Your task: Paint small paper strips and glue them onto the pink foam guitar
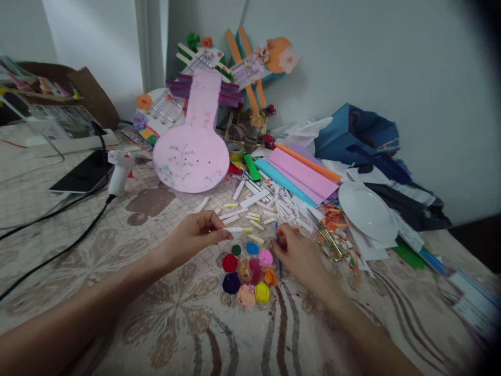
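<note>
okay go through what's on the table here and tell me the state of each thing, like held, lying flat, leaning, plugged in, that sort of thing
left hand: pinching a white paper strip, yellow-tipped
right hand: closed on a thin blue brush, over the paints
paint palette: lying flat, wells full
glue gun: standing upright, cord attached
phone: lying flat, screen dark
pink guitar cutout: leaning back
white plate: empty
scissors: lying on the table

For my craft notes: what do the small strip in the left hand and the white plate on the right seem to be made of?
The strip, pinched in the left hand, looks like matte paper or thin card: flat, white, with a yellow tip. The plate looks like smooth white plastic or foam, with a faint sheen; which of the two, I cannot tell.
</note>
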`<state>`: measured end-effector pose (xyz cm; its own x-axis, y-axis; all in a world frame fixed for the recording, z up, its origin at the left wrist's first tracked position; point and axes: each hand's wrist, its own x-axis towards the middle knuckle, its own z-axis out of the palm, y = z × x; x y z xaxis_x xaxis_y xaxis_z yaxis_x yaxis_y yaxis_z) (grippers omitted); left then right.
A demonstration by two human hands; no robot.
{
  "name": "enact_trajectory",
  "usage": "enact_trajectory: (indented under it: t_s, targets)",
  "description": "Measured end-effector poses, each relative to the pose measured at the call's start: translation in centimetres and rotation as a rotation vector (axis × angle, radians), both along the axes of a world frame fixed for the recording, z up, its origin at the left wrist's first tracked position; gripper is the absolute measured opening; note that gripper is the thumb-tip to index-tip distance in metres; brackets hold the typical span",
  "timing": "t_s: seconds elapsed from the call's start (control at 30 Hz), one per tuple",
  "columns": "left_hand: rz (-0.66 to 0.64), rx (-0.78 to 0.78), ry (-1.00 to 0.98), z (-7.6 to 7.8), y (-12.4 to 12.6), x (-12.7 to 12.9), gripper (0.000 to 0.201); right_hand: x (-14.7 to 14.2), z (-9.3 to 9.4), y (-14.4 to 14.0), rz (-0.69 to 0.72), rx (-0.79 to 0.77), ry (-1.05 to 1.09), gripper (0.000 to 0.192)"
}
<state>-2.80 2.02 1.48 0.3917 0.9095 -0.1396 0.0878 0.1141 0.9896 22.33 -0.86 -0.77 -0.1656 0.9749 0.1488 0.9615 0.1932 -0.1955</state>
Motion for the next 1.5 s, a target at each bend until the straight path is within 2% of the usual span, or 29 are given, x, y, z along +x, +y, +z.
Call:
enact_trajectory:
  t_s: [0.17, 0.37, 0.43, 0.53, 0.6, 0.7, 0.83, 0.97, 1.13, 1.37, 1.5]
  targets:
    - [0.004, 0.0, -0.015, 0.0, -0.1, 0.1, 0.02, 0.3, -1.1, 0.2, -0.007, 0.008, 0.1, 0.019]
    - [-0.004, -0.017, -0.022, 0.0, -0.2, 0.0, 0.02, 1.4, 0.3, -0.7, -0.013, 0.029, 0.326, 0.018]
    - [-0.019, -0.012, -0.025, -0.2, -0.2, 0.1, 0.02, 1.5, 0.8, -1.2, 0.034, 0.013, 0.469, 0.02]
    - [-0.036, 0.019, 0.002, -0.4, -0.3, 0.1, 0.021, 1.5, 1.1, -1.8, 0.13, -0.006, 0.849, 0.015]
    - [-0.039, 0.055, 0.037, -0.6, -0.3, 0.1, 0.022, 1.1, 1.1, -2.2, 0.155, -0.002, 1.028, 0.009]
    - [-0.038, 0.137, 0.096, -0.6, -0.4, 0.1, 0.021, 0.5, 1.0, -2.6, 0.166, 0.023, 1.11, 0.005]
    - [0.009, 0.33, 0.223, -0.4, -0.6, 0.0, 0.014, -0.2, 1.1, -2.7, 0.162, 0.053, 1.299, 0.02]
    - [0.054, 0.473, 0.327, -0.3, -0.9, 0.0, 0.008, -0.1, 1.0, -2.4, 0.121, 0.05, 1.489, 0.02]
    - [0.079, 0.58, 0.405, -0.6, -0.9, 0.1, 0.006, 0.2, 0.9, -2.5, 0.098, 0.045, 1.528, 0.019]
    - [0.08, 0.662, 0.419, -1.0, -1.0, 0.1, 0.003, 1.2, 1.7, -3.4, 0.194, 0.12, 1.372, 0.018]
    - [0.07, 0.688, 0.424, -1.2, -1.0, 0.2, 0.003, 2.1, 1.5, -3.9, 0.272, -0.058, 1.235, 0.02]
